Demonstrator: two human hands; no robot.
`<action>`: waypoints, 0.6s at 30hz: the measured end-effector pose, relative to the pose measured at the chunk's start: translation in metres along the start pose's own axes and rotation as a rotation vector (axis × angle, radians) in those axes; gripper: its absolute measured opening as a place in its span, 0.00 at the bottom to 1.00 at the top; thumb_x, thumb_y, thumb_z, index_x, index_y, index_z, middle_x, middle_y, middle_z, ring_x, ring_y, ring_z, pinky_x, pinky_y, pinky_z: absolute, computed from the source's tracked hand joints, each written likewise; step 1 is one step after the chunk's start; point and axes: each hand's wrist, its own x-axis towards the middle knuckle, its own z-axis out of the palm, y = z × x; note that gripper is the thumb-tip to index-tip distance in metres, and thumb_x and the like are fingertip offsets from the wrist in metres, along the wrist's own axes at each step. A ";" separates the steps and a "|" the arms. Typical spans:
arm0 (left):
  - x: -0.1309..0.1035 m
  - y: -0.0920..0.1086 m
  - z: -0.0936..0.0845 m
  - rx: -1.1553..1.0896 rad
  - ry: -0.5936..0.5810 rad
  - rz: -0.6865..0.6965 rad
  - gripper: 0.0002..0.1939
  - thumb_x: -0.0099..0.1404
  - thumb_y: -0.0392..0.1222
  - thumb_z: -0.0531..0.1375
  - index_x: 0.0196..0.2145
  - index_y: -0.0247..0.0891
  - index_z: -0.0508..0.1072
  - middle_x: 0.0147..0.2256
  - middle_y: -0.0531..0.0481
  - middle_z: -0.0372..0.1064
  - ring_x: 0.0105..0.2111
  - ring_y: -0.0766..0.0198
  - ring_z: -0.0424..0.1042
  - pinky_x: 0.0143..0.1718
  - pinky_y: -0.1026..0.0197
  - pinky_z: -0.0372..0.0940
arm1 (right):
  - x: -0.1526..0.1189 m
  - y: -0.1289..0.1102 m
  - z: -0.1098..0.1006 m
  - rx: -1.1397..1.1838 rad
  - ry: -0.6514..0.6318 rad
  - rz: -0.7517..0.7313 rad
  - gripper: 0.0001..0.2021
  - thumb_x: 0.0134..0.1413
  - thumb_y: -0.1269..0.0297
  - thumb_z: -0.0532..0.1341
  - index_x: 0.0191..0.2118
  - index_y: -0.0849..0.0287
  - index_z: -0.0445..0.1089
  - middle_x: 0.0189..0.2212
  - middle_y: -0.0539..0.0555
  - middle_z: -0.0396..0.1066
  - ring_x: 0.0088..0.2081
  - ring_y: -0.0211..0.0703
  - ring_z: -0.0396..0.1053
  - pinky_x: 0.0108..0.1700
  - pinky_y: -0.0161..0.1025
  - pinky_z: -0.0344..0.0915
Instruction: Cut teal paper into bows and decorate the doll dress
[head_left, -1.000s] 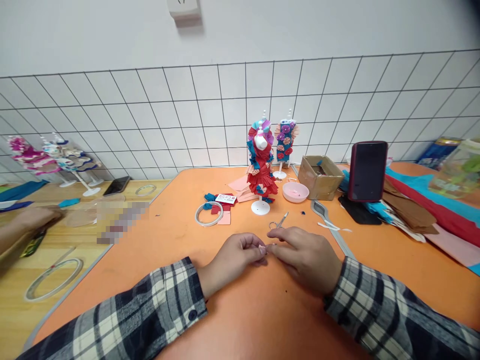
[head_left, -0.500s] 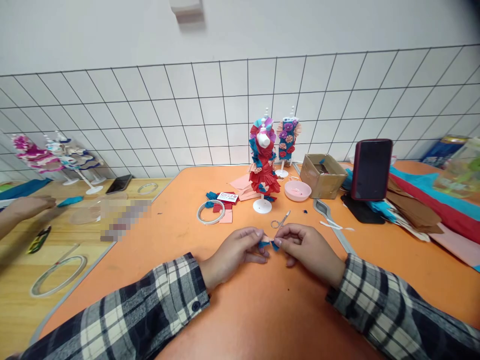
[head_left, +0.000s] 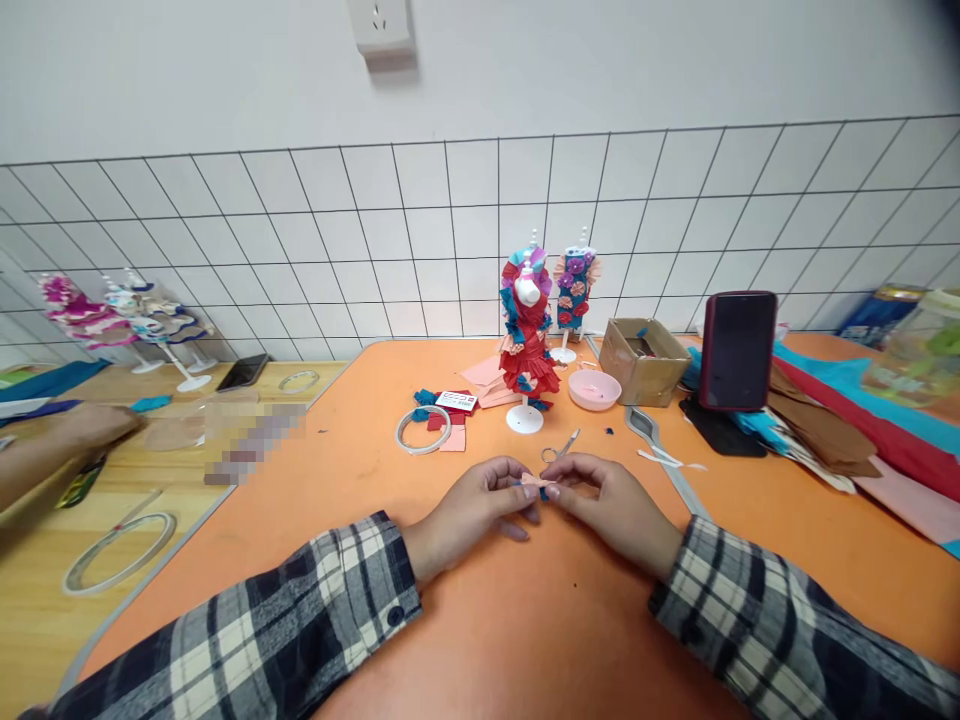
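Between my hands is a small piece of pink and blue crepe paper (head_left: 537, 482), gathered and partly hidden by fingers. My left hand (head_left: 476, 505) pinches its left end, and my right hand (head_left: 611, 508) pinches its right end. Just beyond my fingertips lie small scissors (head_left: 561, 447). Farther back stands a white mini dress form (head_left: 528, 345) dressed in red, blue and pink crepe ruffles. A roll of double-sided tape (head_left: 405, 440) rests to the left, beside folded red and pink paper (head_left: 452, 432).
Behind stand a second dressed form (head_left: 574, 290), a pink bowl (head_left: 594, 390), a cardboard box (head_left: 643, 365) and an upright phone (head_left: 741, 350). Crepe sheets (head_left: 825, 425) lie at right. Another person's hand (head_left: 82, 430) is at the left wooden table (head_left: 37, 640), near another tape roll (head_left: 120, 553).
The paper piece has turned in my fingers, so its pink side now shows more and the blue less. The camera view has tilted up slightly. The other person's hand moved right.
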 end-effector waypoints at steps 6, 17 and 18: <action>-0.001 0.001 0.002 -0.082 0.215 0.109 0.29 0.60 0.51 0.64 0.55 0.46 0.59 0.44 0.47 0.66 0.44 0.55 0.72 0.34 0.56 0.71 | 0.000 -0.002 0.000 0.295 0.007 0.204 0.18 0.45 0.51 0.67 0.34 0.60 0.68 0.26 0.48 0.65 0.27 0.35 0.62 0.25 0.31 0.64; 0.005 -0.005 0.013 0.092 0.305 0.177 0.12 0.54 0.45 0.67 0.33 0.34 0.75 0.33 0.48 0.75 0.35 0.62 0.72 0.39 0.61 0.65 | 0.002 0.003 0.004 0.098 0.015 0.100 0.17 0.51 0.51 0.61 0.39 0.60 0.71 0.29 0.51 0.68 0.26 0.37 0.63 0.27 0.35 0.64; 0.005 -0.004 0.013 0.119 0.313 0.179 0.11 0.54 0.44 0.67 0.32 0.34 0.75 0.32 0.48 0.75 0.34 0.62 0.72 0.39 0.61 0.65 | 0.002 0.002 0.003 0.026 0.066 0.058 0.16 0.51 0.53 0.61 0.41 0.60 0.71 0.32 0.52 0.69 0.28 0.38 0.64 0.28 0.36 0.64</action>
